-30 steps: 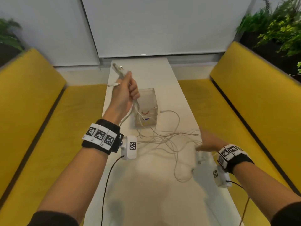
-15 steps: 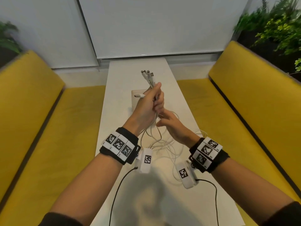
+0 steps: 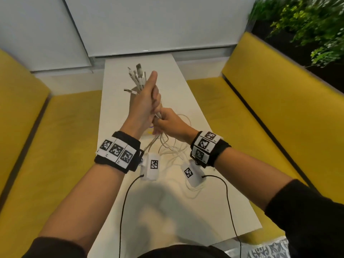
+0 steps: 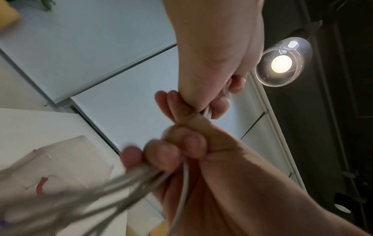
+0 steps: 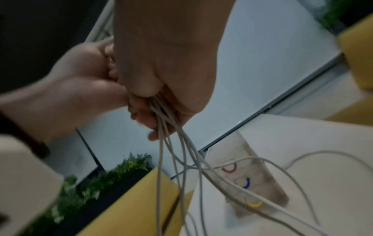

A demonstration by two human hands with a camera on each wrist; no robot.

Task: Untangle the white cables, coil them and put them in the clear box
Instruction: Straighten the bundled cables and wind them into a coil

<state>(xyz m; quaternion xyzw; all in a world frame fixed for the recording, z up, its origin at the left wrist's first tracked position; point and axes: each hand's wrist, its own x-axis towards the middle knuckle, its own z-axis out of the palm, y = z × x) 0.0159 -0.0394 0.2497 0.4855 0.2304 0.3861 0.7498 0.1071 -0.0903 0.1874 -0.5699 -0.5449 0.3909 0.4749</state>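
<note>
Looking at the head view first, we've got the left hand point(image 3: 144, 107) clamped round a bunch of white cables point(image 3: 138, 79), plug ends sticking up stiff above the fist. Right hand point(image 3: 168, 123) sits just under it, fingers curled on the same bunch. The slack droops in thin, floppy loops onto the smooth white table point(image 3: 115, 75). We'd say we're mid-untangle, nothing coiled yet. The box is mostly hidden behind the hands here.

Left wrist view: both fists stacked and touching, cables point(image 4: 182, 183) running out below the lower one, round and rubbery-looking, a bit blurred.

Right wrist view: strands fan out of the closed fingers point(image 5: 153, 127) and cross over the clear box point(image 5: 260, 180) on the table, which looks like hard see-through plastic with little coloured rings inside. Next we probably need to slide one hand down and tease a single strand free without yanking the knot tighter.
</note>
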